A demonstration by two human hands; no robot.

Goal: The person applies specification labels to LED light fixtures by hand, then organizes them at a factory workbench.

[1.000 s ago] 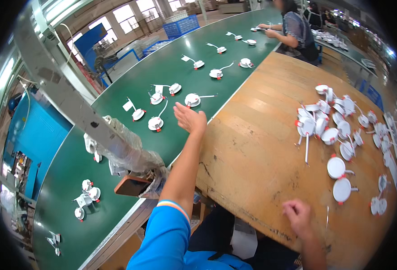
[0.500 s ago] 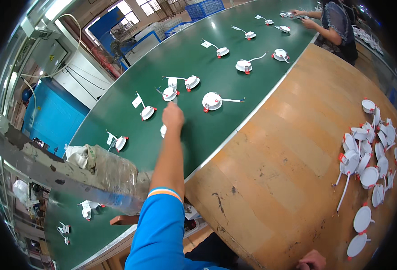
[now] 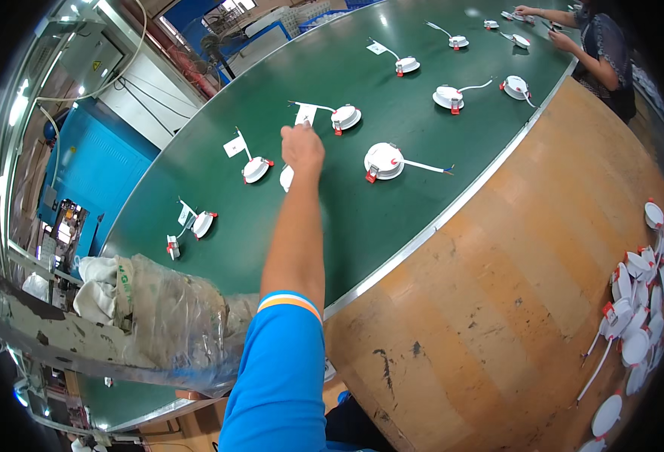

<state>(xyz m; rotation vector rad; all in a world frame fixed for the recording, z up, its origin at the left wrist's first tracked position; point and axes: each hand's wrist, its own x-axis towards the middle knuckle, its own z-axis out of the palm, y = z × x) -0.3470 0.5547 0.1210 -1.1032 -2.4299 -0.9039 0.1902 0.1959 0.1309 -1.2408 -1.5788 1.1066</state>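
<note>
My left hand (image 3: 302,148) reaches out over the green belt (image 3: 332,218), its fingers closed. Whatever they grip is hidden by the hand. At its fingertips a small white paper tag (image 3: 305,114) shows. Half covered by my wrist is a round white downlight (image 3: 286,178). Left of the hand lies a downlight (image 3: 256,169) with red clips and a tagged cable. To the right are another downlight (image 3: 345,117) and a larger-looking one (image 3: 384,162), its cable pointing right. My right hand is out of view.
A wooden table (image 3: 452,316) adjoins the belt, with a pile of white downlights (image 3: 637,316) at its right edge. A plastic-wrapped bundle (image 3: 174,309) on a beam stands left of my arm. Beyond, a co-worker (image 3: 603,56) handles lights at the belt's far right.
My left hand has moved slightly farther over the belt, toward the white tag. The view has shifted, and my right hand, earlier at the bottom right, has left the picture.
</note>
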